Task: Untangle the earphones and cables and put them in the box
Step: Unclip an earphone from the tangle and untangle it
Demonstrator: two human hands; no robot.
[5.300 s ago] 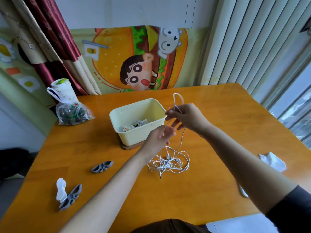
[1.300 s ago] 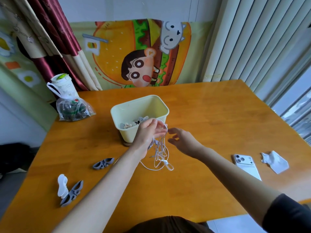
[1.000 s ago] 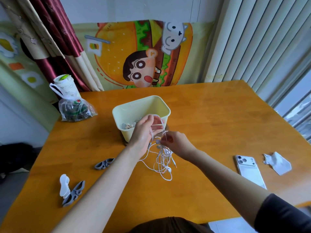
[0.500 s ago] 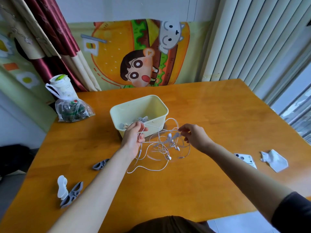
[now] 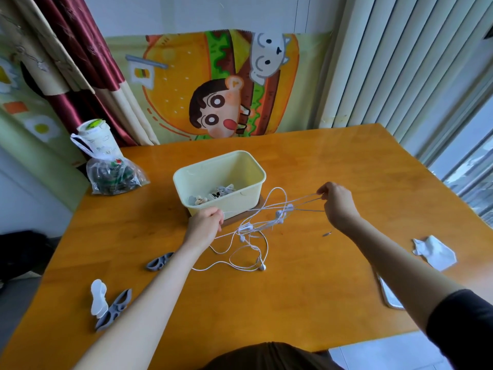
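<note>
A tangle of white earphones (image 5: 256,231) is stretched between my hands above the orange table (image 5: 306,289). My left hand (image 5: 205,222) pinches one strand just in front of the pale yellow box (image 5: 250,198). My right hand (image 5: 337,201) grips several strands to the right of the box and holds them taut. Loose loops and an earbud lie on the table below. The box stands on a brown coaster and holds a few small cable items.
Grey cable clips (image 5: 159,263) (image 5: 113,313) and a white clip (image 5: 98,297) lie at the front left. A plastic bag with a cup (image 5: 106,166) stands at the back left. A crumpled paper (image 5: 433,253) and a phone (image 5: 389,295) lie on the right.
My hands have moved apart, the right one further right, pulling the earphone tangle out into long taut strands. More cable now lies spread on the table.
</note>
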